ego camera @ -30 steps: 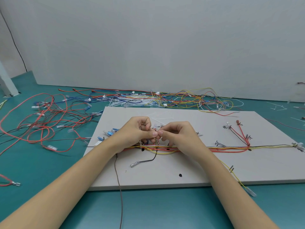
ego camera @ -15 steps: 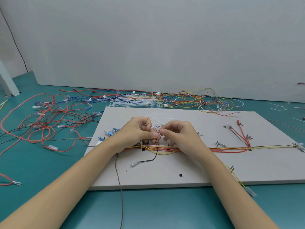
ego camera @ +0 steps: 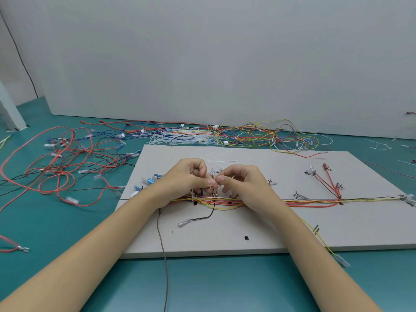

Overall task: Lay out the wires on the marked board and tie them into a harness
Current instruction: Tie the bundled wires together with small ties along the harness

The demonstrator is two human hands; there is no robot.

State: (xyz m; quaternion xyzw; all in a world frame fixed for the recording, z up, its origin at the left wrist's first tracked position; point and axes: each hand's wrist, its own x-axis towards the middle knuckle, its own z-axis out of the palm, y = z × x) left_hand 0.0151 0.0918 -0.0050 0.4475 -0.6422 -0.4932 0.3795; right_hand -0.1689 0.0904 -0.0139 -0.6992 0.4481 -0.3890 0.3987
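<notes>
**Over the board's middle, both hands pinching**

Between my fingers (ego camera: 211, 183) sits a thin white tie — my left hand (ego camera: 189, 179) and right hand (ego camera: 243, 185) both pinch it above the wire bundle (ego camera: 292, 201). That bundle runs across the marked board (ego camera: 270, 233); loose wires (ego camera: 67, 167) sprawl over the teal tabletop (ego camera: 225, 284).

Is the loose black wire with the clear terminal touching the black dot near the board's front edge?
Apart. The head view shows bare board between the black wire and the black dot.

Teal tabletop (ego camera: 67, 226), pale wall panel (ego camera: 213, 64), white post (ego camera: 9, 109) far left.
</notes>
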